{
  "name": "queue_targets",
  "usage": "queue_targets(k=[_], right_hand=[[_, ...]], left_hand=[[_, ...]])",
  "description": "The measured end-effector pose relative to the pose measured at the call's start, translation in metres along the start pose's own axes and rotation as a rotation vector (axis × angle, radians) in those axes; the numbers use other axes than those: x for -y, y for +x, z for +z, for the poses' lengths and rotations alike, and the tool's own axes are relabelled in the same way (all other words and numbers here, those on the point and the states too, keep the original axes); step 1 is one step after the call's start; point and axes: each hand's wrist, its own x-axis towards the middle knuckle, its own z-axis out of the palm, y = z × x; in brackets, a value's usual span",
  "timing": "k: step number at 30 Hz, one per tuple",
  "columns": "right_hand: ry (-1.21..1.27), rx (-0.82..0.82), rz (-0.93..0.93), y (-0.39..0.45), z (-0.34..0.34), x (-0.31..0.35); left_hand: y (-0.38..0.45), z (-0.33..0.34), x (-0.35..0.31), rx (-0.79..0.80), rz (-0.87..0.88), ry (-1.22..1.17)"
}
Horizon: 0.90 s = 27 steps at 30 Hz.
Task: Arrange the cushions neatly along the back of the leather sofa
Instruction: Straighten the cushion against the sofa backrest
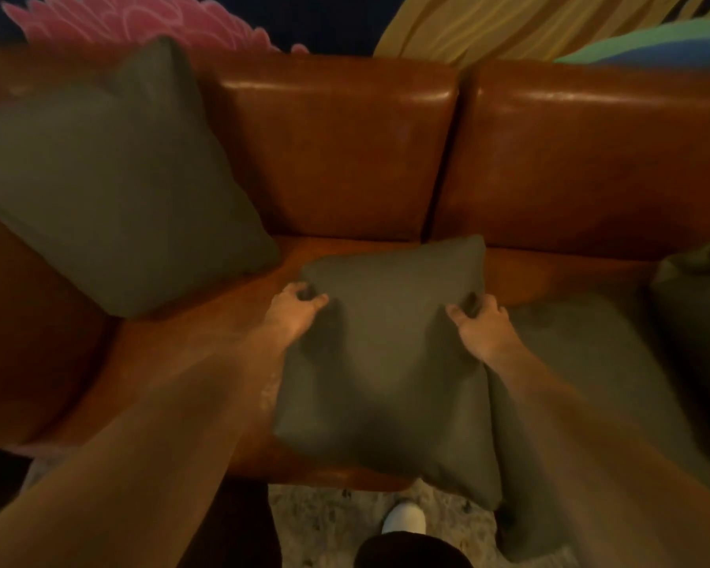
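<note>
The leather sofa (337,157) carries four olive cushions. Both hands clamp the middle cushion (386,362) by its side edges, left hand (294,311) and right hand (482,325) apart; it lies tilted on the seat, overhanging the front edge. Another cushion (111,178) leans upright against the back's left corner. A third (591,383) lies flat beside the held one; a fourth (697,305) sits at the right.
</note>
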Motion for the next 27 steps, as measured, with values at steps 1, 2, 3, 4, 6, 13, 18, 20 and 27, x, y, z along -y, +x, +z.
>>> queue_targets(k=[1, 2, 3, 4, 6, 13, 18, 20, 27], right_hand=[[0.019, 0.010, 0.014, 0.006, 0.002, -0.003], [0.039, 0.008, 0.019, 0.010, 0.006, -0.007], [0.045, 0.010, 0.018, 0.010, 0.006, -0.008], [0.052, 0.010, 0.020, 0.012, 0.008, -0.011], [0.064, 0.006, 0.025, 0.013, 0.012, -0.013], [0.253, 0.058, 0.098, 0.001, 0.016, 0.007], [0.296, 0.046, 0.119, -0.019, 0.010, 0.020], [0.322, 0.047, 0.120, -0.031, -0.002, 0.037], [0.473, -0.032, 0.087, -0.051, -0.036, 0.095]], left_hand=[[0.007, 0.003, 0.006, 0.000, -0.029, -0.077], [0.012, 0.008, 0.012, 0.000, -0.048, -0.129], [0.012, 0.010, 0.015, 0.003, -0.074, -0.170], [0.013, 0.015, 0.020, 0.011, -0.100, -0.202], [0.012, 0.023, 0.025, 0.006, -0.118, -0.229], [0.000, 0.018, 0.023, -0.029, -0.166, -0.231], [-0.025, 0.002, 0.005, -0.045, -0.189, -0.284], [-0.034, -0.020, -0.013, -0.013, -0.154, -0.303], [-0.049, -0.079, -0.077, 0.038, 0.002, -0.400]])
